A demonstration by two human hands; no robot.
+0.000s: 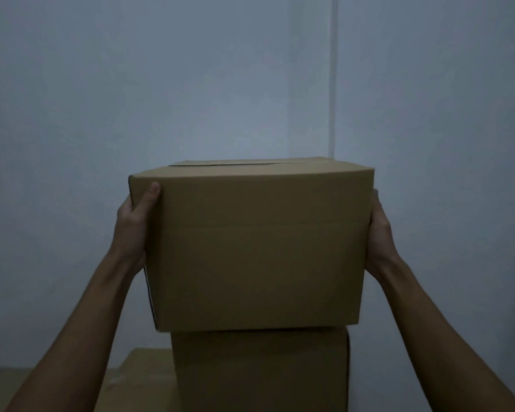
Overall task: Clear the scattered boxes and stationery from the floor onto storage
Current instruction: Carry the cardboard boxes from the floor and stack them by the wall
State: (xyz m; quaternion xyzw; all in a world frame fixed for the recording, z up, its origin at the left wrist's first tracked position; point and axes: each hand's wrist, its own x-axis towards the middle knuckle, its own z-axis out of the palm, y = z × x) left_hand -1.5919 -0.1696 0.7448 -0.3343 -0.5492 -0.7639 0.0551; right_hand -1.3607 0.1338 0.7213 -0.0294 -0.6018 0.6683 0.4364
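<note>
Both hands clasp a closed cardboard box (257, 245) by its sides: the left hand (133, 230) lies along the left face with its thumb hooked over the near top corner, the right hand (379, 233) is pressed flat to the right face, its fingers hidden behind. The box sits atop a second box (259, 370), before a pale wall (191, 84).

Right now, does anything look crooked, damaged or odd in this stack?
Slightly: the upper box, held by the left hand and right hand, overhangs the narrower lower box on both sides. No damage visible; lighting is dim.
</note>
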